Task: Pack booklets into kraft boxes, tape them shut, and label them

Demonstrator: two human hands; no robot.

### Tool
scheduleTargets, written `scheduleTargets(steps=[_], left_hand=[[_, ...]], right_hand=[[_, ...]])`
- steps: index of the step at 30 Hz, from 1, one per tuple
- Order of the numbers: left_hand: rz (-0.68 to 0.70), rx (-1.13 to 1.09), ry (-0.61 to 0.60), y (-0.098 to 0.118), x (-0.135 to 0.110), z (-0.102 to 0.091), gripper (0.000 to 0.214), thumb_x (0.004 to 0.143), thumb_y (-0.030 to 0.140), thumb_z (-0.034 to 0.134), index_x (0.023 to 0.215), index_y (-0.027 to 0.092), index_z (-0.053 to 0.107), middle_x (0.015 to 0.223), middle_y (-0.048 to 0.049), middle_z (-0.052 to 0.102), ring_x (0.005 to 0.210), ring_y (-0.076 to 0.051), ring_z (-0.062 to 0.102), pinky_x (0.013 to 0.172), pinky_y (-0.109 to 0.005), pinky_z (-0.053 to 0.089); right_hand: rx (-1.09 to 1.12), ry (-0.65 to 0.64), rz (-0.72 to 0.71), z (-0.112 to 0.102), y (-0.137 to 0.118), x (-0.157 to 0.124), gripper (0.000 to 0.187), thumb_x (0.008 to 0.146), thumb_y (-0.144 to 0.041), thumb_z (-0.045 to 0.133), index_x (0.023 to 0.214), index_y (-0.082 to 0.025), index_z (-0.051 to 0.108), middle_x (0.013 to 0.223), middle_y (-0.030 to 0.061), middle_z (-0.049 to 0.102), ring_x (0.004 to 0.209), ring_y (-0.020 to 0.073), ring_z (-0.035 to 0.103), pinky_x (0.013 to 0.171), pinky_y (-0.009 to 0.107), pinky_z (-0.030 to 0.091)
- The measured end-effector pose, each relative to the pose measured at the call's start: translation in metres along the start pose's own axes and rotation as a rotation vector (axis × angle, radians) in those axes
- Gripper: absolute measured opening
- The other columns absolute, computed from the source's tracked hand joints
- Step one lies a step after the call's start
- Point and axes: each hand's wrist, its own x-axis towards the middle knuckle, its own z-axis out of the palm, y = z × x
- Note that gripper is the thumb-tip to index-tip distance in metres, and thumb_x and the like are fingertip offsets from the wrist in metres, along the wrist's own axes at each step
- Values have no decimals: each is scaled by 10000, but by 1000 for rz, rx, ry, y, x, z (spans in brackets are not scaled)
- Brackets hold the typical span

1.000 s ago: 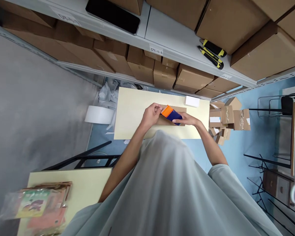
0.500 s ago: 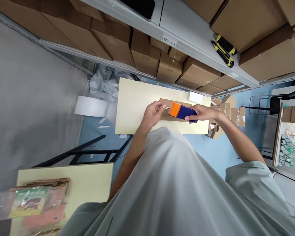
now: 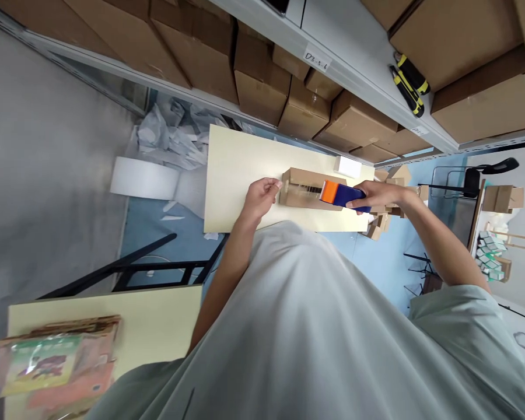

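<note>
Presently, item one: a small brown cardboard box (image 3: 304, 188), lying lengthwise on the pale yellow surface (image 3: 236, 175) in front of you, toward its far right part. It looks light and fairly stiff, though the thin walls would dent under a hard squeeze; take it by the short ends or flat across the top. Its flaps are down, so the contents cannot be seen.

Item two: a tape dispenser (image 3: 343, 195), orange at the head and dark blue in the body, hard plastic (likely a little slippery, with a cutting edge at the orange end, so hold the blue body). Your right hand (image 3: 376, 195) has its fingers clenched round that body, the orange end sitting on the right part of the box top. A strip of clear tape seems to run along the top, but it is hard to make out.

Item three: your left hand (image 3: 262, 195), at the left end of the box, fingers pinched together there; whether they grip a tape end or only press the cardboard, I cannot tell.

Containers nearby:
- a small white box (image 3: 347, 167) at the far edge of the surface, closed;
- large shut cartons (image 3: 254, 81) on the metal shelving beyond;
- small taped boxes (image 3: 380, 224) on the blue floor to your right;
- two yellow-and-black utility knives (image 3: 409, 84) on a shelf;
- a roll of white foam wrap (image 3: 142, 178) on the floor to the left.
</note>
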Motion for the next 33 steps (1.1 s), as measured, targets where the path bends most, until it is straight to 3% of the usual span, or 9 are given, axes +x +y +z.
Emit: scheduleTargets(steps=[6, 12, 18, 27, 33], left_hand=[[-98, -51, -10, -10, 9, 1, 247, 854, 399, 817, 894, 171, 732, 806, -18, 704, 617, -119, 549, 619, -272, 508], [-154, -43, -15, -19, 18, 5, 173, 860, 314, 810, 841, 173, 711, 688, 15, 646, 606, -127, 563, 639, -262, 505], [-193, -74, -15, -35, 30, 9, 104, 893, 253, 775, 866, 170, 718, 694, 15, 647, 619, -130, 561, 667, -274, 509], [-259, -140, -62, -59, 53, 9, 146, 859, 253, 841, 864, 163, 726, 680, 15, 612, 630, -129, 538, 686, -284, 519], [-307, -205, -38, -71, 52, 28, 151, 838, 262, 857, 842, 162, 744, 621, 34, 562, 585, -124, 505, 634, -265, 461]], right_hand=[[10, -46, 160, -1, -10, 31, 711, 683, -830, 975, 886, -179, 774, 783, 82, 811, 732, 223, 768, 751, 346, 625], [-38, -121, 200, -8, -16, 47, 770, 656, -884, 952, 855, -165, 766, 773, 92, 809, 772, 241, 773, 824, 375, 632], [-22, -129, 254, -9, -5, 67, 750, 644, -876, 964, 841, -186, 746, 797, 92, 825, 807, 263, 800, 819, 383, 655], [-92, -127, 256, -4, -3, 94, 649, 741, -792, 952, 810, -180, 750, 815, 107, 837, 838, 259, 814, 848, 354, 651], [-86, -106, 273, 4, -3, 101, 574, 767, -702, 981, 849, -181, 753, 752, 68, 810, 777, 241, 796, 771, 319, 647]])
